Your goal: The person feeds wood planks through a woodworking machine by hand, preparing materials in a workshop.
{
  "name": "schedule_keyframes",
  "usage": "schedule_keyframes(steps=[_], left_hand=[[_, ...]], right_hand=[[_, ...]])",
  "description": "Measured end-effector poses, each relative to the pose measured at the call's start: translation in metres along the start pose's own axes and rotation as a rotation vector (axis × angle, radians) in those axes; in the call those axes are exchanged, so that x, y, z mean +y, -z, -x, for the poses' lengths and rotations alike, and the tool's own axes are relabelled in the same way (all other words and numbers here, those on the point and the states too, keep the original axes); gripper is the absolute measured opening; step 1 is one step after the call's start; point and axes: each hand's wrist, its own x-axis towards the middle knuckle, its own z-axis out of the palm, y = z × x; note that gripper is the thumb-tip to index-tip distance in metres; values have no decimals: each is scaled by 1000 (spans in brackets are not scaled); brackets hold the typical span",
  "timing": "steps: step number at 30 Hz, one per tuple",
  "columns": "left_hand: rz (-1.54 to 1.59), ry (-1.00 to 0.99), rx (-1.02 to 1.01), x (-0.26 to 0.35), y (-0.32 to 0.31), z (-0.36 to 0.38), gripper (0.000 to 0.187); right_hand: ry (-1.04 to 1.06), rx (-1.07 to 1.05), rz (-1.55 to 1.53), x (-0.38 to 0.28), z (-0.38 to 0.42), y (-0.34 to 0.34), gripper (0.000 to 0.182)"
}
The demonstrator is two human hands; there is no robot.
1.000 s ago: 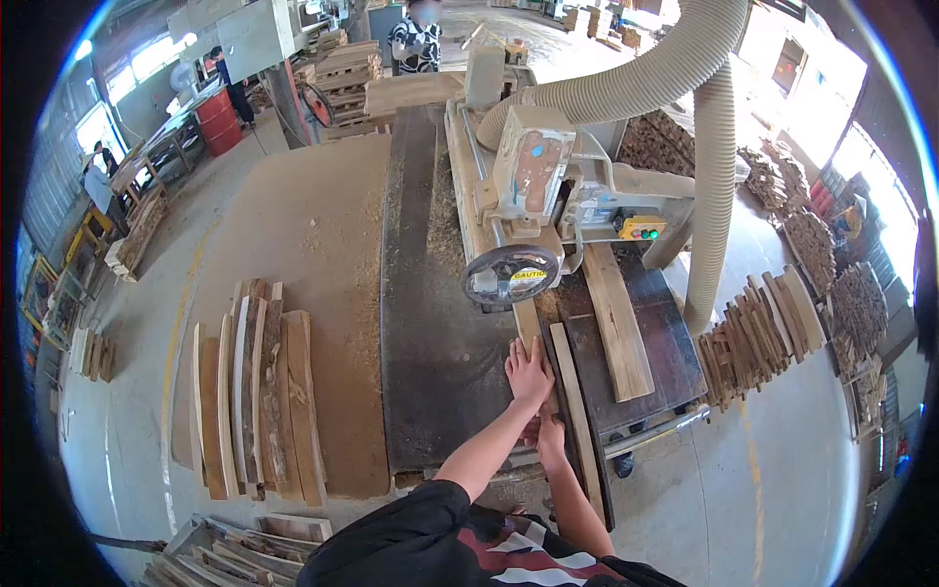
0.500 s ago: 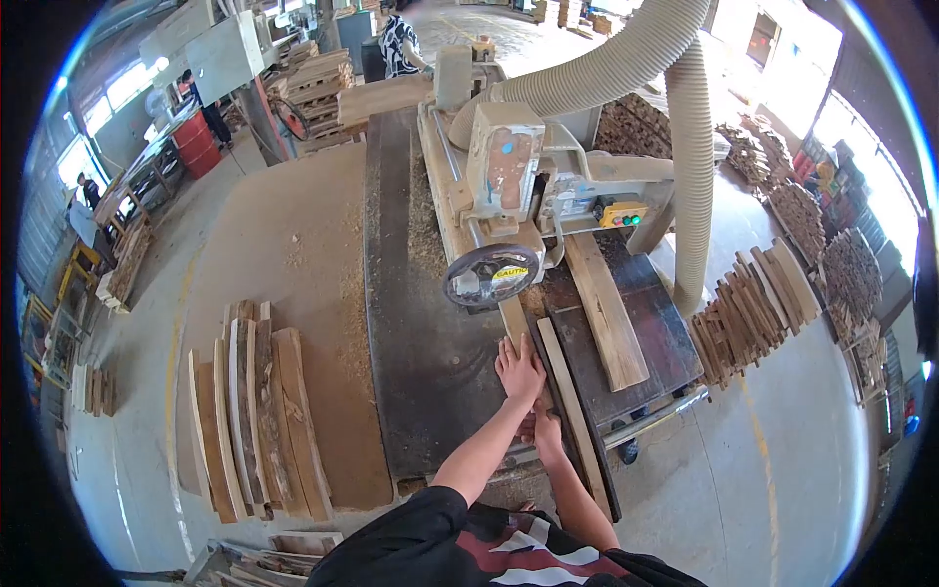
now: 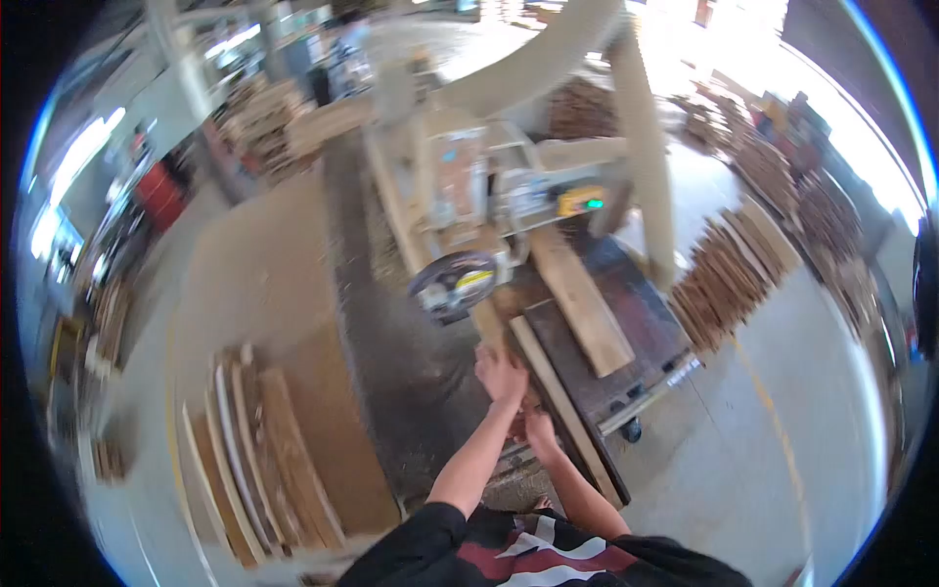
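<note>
A narrow wooden board (image 3: 488, 323) lies on the dark machine table (image 3: 391, 391), its far end beneath the machine beside the handwheel (image 3: 455, 286). On top of this board rests my left hand (image 3: 502, 375), fingers toward the machine. Closer to my body, my right hand (image 3: 537, 428) is closed around the near part of the board, partly hidden by my left arm. A pale straight strip (image 3: 558, 386) runs alongside on the right. Motion blurs the view, and the fingertips are not sharp.
A wide plank (image 3: 584, 301) lies on the table's right side. Several boards (image 3: 293, 455) rest on the brown surface at left. More boards are stacked (image 3: 734, 269) at right. Thick hoses (image 3: 646, 166) rise behind the machine. A person (image 3: 349, 54) stands far back.
The whole view has shifted and tilted, with the machine now further left and blurred. Both hands remain at the board, with the left hand's fingers less spread.
</note>
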Motion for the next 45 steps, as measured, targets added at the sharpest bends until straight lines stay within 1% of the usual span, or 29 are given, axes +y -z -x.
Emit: schedule_keyframes(steps=[1,2,3,5,6,8,9,11,13,15,16,18,19,21,22,25,26,30,34,37,39,42,45], left_hand=[[56,12,-44,0,1,1,69],[10,-33,15,-3,-9,3,68],[-28,-10,-22,-10,-25,4,69],[-8,-15,-85,-13,-27,4,67],[-11,-55,-103,-11,-27,4,67],[-9,-10,-93,-12,-26,2,64],[-17,-17,-92,-14,-27,1,64],[-41,-17,-101,-14,-29,2,62],[-71,-15,-84,-14,-29,3,62],[-67,-13,-92,-13,-28,2,62],[-11,-1,-100,-12,-27,1,66],[-7,7,-105,-7,-21,2,67],[-5,10,-113,-9,-22,3,68],[-34,25,-105,-10,-23,3,70],[-33,25,-102,-8,-20,3,69],[-26,21,-63,-8,-20,0,64],[-16,27,-67,-7,-20,0,61],[2,33,-87,-7,-12,1,64],[21,22,-69,-9,-15,1,66],[25,23,-68,-7,-13,0,66],[25,32,-73,-7,-13,1,67],[19,17,-41,-8,-15,1,66],[16,27,-52,-6,-13,0,65]], right_hand=[[2,15,33,-3,3,1,63],[-41,-5,43,-3,2,3,60],[-84,-26,53,-2,1,5,59],[-80,-25,65,-11,11,5,56],[-75,-5,26,-11,12,6,56],[-5,-103,-12,-10,13,8,54],[-4,-108,-22,-11,14,7,54],[-30,-53,11,-14,16,5,55],[-52,-47,32,-9,9,4,54],[-68,-44,-31,-7,7,5,54],[-72,-51,-20,-6,9,5,54],[-67,-15,-24,-9,9,3,53],[-71,-39,1,-5,5,4,53],[-35,18,-2,3,-1,5,56],[-83,3,-39,1,0,5,54],[-26,-6,-22,1,-4,2,55],[-26,25,-12,0,-3,1,54],[-14,-16,0,-5,4,2,48],[-14,1,12,-4,3,1,48],[3,7,34,-6,7,0,52],[4,5,55,-9,11,0,59],[-42,19,56,-15,10,-4,63],[-28,7,52,-13,11,-3,62]])
